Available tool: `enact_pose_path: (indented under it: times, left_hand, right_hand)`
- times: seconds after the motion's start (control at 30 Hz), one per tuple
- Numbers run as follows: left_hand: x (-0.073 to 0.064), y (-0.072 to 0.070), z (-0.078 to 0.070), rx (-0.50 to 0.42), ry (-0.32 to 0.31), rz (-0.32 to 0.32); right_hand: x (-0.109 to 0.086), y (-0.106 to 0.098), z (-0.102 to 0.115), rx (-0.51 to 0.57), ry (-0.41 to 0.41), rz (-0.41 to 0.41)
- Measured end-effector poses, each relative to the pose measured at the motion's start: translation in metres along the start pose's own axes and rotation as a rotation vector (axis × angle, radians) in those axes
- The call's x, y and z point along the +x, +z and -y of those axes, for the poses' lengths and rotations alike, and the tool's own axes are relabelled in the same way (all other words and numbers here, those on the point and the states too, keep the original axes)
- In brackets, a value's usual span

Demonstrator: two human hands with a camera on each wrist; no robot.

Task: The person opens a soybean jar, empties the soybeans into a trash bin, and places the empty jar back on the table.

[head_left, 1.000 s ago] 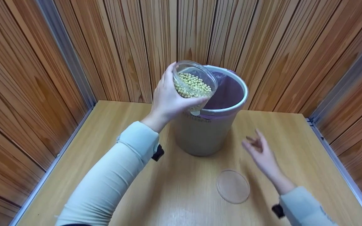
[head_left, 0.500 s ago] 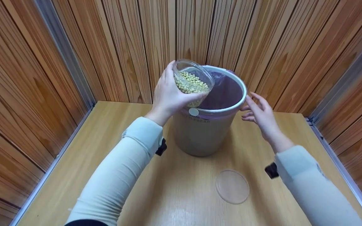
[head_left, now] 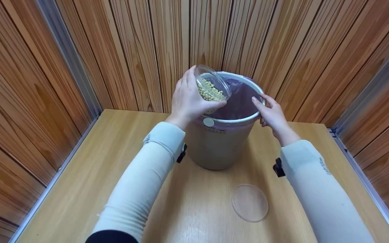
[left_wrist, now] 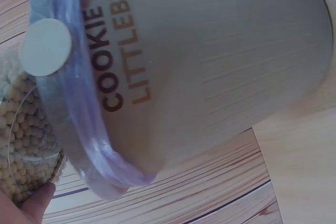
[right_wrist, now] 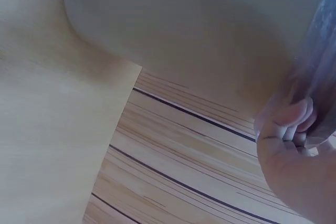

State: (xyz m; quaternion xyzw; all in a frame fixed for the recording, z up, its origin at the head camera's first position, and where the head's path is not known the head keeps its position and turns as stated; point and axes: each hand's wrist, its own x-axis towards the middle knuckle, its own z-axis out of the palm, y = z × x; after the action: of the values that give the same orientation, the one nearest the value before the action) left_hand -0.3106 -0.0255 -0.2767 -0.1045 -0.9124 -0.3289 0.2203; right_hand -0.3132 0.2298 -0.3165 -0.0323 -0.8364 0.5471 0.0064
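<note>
My left hand point(head_left: 189, 96) grips a clear round jar point(head_left: 226, 88) of pale green-yellow dried beans point(head_left: 209, 90). The jar leans to the right over the left rim of a trash can point(head_left: 219, 148), with the beans still inside it. In the left wrist view, beans point(left_wrist: 23, 135) show through the jar's wall beside the can's rim. My right hand point(head_left: 273, 114) holds the can's right rim, thumb on the inner side and fingers curled outside. A purple bag point(head_left: 240, 98) lines the can; its edge folds over the outside, and the right wrist view shows fingers against it.
A clear round lid point(head_left: 250, 203) lies flat on the wooden table point(head_left: 120, 162) in front of the can. Wood-panelled walls point(head_left: 130, 50) stand close behind and on both sides. A round white tab point(head_left: 208, 122) sits on the can's front rim.
My right hand has risen from above the table to the can's right rim and taken hold of it. The jar in my left hand has shifted slightly right and tilted further.
</note>
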Motion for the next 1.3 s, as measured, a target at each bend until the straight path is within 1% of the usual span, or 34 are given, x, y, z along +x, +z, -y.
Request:
enact_pose_path:
  times: [0.1,0.17,0.23,0.4,0.57,0.7,0.8,0.93,1.0,1.1,1.3]
  left_hand:
    - [0.003,0.007,0.001,0.06,0.024,0.01]
    - [0.004,0.012,0.002,0.098,0.031,0.023]
    - [0.004,0.016,0.003,0.127,0.035,0.031]
    - [0.003,0.022,0.003,0.192,0.078,0.028]
    - [0.003,0.027,0.004,0.256,0.122,0.03]
    - [0.001,0.03,0.008,0.295,0.135,0.04]
    - [0.0,0.03,0.009,0.327,0.14,0.063]
    - [0.001,0.029,0.008,0.395,0.163,0.101]
    - [0.002,0.029,0.007,0.423,0.171,0.114]
    - [0.002,0.03,0.006,0.438,0.17,0.121]
    - [0.002,0.03,0.006,0.416,0.161,0.113]
  right_hand:
    - [0.002,0.005,-0.002,-0.112,-0.039,-0.045]
    - [0.002,0.008,-0.004,-0.154,-0.045,-0.068]
    - [0.002,0.009,-0.006,-0.169,-0.044,-0.077]
    - [0.002,0.01,-0.007,-0.18,-0.041,-0.086]
    - [0.001,0.01,-0.008,-0.16,-0.048,-0.097]
    - [0.0,0.013,-0.009,-0.114,-0.042,-0.087]
    - [0.0,0.015,-0.009,-0.093,-0.034,-0.091]
    - [-0.001,0.016,-0.009,-0.082,-0.033,-0.106]
    - [-0.002,0.016,-0.009,-0.066,-0.022,-0.097]
    - [-0.003,0.016,-0.01,-0.049,-0.011,-0.084]
    - [-0.006,0.015,-0.008,-0.024,-0.015,-0.076]
